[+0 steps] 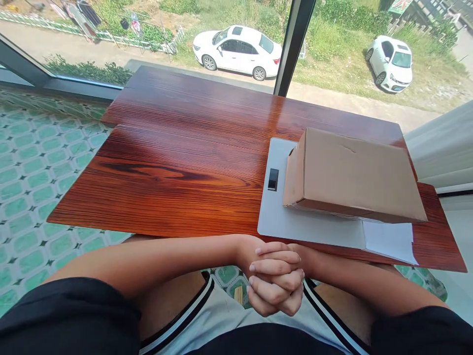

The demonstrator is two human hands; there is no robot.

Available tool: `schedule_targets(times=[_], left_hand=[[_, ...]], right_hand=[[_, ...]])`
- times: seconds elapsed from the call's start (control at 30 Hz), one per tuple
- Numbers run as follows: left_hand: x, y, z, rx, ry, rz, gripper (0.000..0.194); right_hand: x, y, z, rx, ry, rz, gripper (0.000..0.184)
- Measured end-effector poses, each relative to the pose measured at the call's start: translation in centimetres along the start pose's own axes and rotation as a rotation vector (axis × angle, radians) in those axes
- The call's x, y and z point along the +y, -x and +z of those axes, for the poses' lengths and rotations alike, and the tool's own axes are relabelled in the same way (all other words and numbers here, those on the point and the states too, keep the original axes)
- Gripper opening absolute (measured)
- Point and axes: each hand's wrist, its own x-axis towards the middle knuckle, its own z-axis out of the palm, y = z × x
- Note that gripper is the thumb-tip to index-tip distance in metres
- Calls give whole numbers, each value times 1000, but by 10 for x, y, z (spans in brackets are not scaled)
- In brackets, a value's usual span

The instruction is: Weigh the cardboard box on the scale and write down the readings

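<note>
My left hand (pixel 251 255) and my right hand (pixel 295 266) are clasped together with their fingers interlaced. They rest above my lap, close to the front edge of the wooden table (pixel 166 182). No object shows in either hand. Just beyond them lies a thin, pale grey flat panel (pixel 275 217) with rounded corners and a small dark rectangle near its left edge. A closed brown cardboard box (pixel 358 172) lies on this panel and hides much of it. A white sheet of paper (pixel 389 239) sticks out from under the box at the front right.
Glossy red-brown boards with stepped ends form the tabletop. Behind it stands a large window with a dark frame (pixel 293 49); two white cars are outside. A pale curtain (pixel 439 148) hangs at the right. Green and white tiled floor (pixel 33 182) shows at the left.
</note>
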Motion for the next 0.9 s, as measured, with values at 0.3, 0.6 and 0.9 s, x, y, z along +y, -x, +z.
schedule_targets(times=[0.3, 0.6, 0.9], left_hand=[[7, 7, 0, -11, -84, -68, 48], [12, 7, 4, 10, -65, -123, 45], [-18, -62, -13, -477, -156, 181, 34]], right_hand=[[0, 0, -3, -28, 2, 9, 16], [2, 2, 0, -8, -19, 41, 20], [-3, 2, -8, -70, -58, 76, 11]])
